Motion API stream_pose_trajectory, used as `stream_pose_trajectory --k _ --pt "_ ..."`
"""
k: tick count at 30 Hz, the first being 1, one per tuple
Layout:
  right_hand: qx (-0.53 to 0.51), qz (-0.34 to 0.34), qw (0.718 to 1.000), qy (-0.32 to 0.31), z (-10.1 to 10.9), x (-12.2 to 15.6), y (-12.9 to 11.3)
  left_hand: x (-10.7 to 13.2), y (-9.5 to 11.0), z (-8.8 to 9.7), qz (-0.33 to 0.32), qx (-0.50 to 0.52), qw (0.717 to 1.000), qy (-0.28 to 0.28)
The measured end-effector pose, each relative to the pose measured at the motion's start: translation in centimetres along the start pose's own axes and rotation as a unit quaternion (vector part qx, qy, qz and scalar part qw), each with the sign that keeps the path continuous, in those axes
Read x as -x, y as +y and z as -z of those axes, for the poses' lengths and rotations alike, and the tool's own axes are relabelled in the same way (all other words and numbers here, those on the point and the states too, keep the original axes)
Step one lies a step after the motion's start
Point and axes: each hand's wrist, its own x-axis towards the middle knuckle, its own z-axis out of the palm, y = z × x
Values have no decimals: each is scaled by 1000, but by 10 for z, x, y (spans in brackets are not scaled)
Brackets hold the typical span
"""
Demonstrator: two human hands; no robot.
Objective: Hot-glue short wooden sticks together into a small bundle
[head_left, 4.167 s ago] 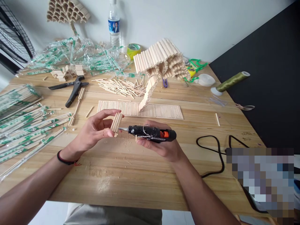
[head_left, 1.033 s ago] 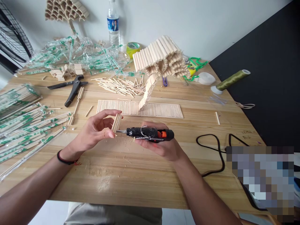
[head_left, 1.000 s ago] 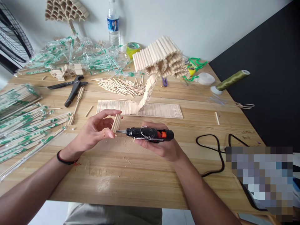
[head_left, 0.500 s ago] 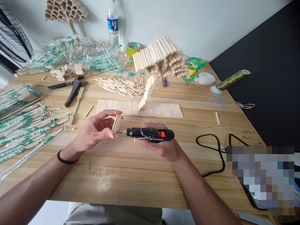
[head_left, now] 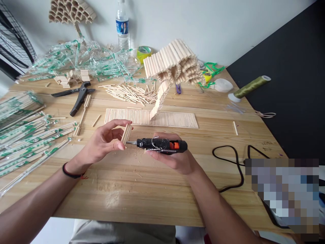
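Between thumb and fingers, my left hand [head_left: 106, 140] grips a small cluster of short wooden sticks [head_left: 126, 133], held tilted above the table. My right hand [head_left: 175, 159] is wrapped round a black hot glue gun [head_left: 152, 144] with an orange part. Its metal nozzle points left and meets, or nearly meets, the lower end of the cluster. Just beyond the hands lies a flat strip of wooden sticks [head_left: 177, 119]. A curved stick trunk [head_left: 160, 98] rises from it and bears a slanted stick canopy [head_left: 170, 57].
Loose cut sticks [head_left: 132, 94] lie behind the strip. Black cutters [head_left: 80, 98] and wrapped sticks [head_left: 30, 135] are at left. Plastic wrappers [head_left: 101, 62], a water bottle [head_left: 123, 27] and tape [head_left: 144, 53] stand at the back. A black cord [head_left: 240, 166] curls at right.
The glue gun has shifted very slightly left in my right hand. My left hand and the stick cluster stay practically still.
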Motion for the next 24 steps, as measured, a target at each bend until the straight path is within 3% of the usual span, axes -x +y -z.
stream_pose_trajectory --k 16,24 --pt "-39 -45 998 26 -2 -2 0 1 4 -2 12 -22 1000 17" --pt "-17 -14 1000 2 0 -2 -2 1 2 -2 15 -11 1000 18"
